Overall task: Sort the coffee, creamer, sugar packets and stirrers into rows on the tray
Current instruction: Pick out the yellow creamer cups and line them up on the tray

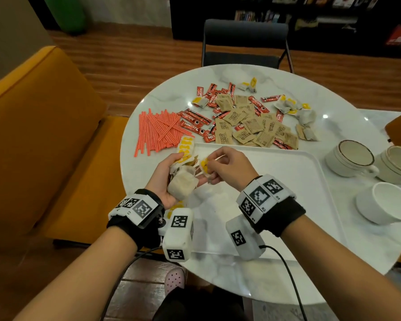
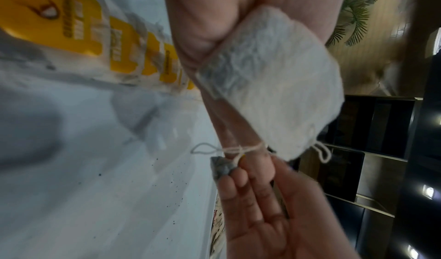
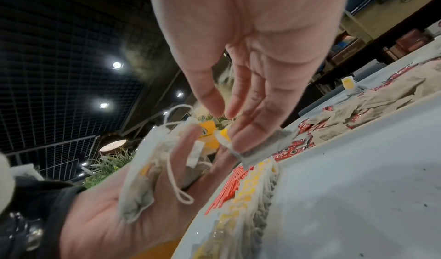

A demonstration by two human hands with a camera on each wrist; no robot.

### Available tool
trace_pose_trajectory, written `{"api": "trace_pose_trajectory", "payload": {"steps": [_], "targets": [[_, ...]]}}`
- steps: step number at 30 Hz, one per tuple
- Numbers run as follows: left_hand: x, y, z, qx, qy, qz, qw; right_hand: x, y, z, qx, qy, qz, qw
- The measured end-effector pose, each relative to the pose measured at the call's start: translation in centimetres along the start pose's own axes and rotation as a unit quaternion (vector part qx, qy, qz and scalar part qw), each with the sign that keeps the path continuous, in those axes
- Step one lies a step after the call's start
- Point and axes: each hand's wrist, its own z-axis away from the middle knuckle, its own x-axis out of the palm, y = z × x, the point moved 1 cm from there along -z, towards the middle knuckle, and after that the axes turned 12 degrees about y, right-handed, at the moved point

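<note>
Your left hand [image 1: 166,181] lies palm up over the near-left corner of the tray [image 1: 306,181], fingers loosely curled under a small bunch of tea bags [image 1: 182,185] with yellow tags. Your right hand [image 1: 227,167] pinches one tea bag [image 3: 262,150] between thumb and fingertips, just beside the bunch and lifted off the tray.

Handling, as a guess: these bags are very light, soft and limp, and the paper tears easily. The strings [image 2: 238,150] look looped over your left fingers and tangled with each other, so yanking could rip a tag off or drag the whole bunch along. Best to hold the bag by its body edge or by the tag, not the string, and ease it free slowly.

A row of tea bags [image 3: 253,193], tags up, already stands along the tray's left edge, just below your hands; it could topple if you brush it.

Everything else sits on the table [image 1: 218,77] beyond the tray: orange stirrers [image 1: 158,130] at the left, red coffee sticks [image 1: 195,121] and brown sugar packets [image 1: 252,128] mixed in a heap, more loose tea bags [image 1: 289,107] farther right. Three white cups [image 1: 354,158] stand at the right, well apart from your hands. Dark specks dot the tray floor. Nothing blocks the way to the row; the snag is the strings.
</note>
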Motion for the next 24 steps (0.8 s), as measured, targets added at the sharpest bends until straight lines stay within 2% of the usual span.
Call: {"api": "trace_pose_trajectory", "payload": {"steps": [6, 11, 15, 18, 24], "targets": [[-0.2, 0.3, -1.0, -0.028, 0.019, 0.001, 0.999, -0.5, 0.8, -0.9, 0.004, -0.019, 0.020, 1.000], [0.7, 0.3, -1.0, -0.061, 0.014, -0.003, 0.998, -1.3, 0.6, -2.2, -0.015, -0.028, 0.128, 0.991], [0.4, 1.1, -2.1, -0.066, 0.008, 0.040, 0.997, -1.4, 0.1, -3.6, 0.005, -0.032, 0.116, 0.993], [-0.1, 1.8, -2.5, -0.074, 0.026, 0.059, 0.995, -1.8, -0.2, -4.1, 0.019, -0.040, 0.096, 0.994], [-1.4, 4.6, -4.2, -0.072, 0.036, 0.093, 0.992, 0.0, 0.0, -7.5, 0.024, -0.030, 0.143, 0.989]]}}
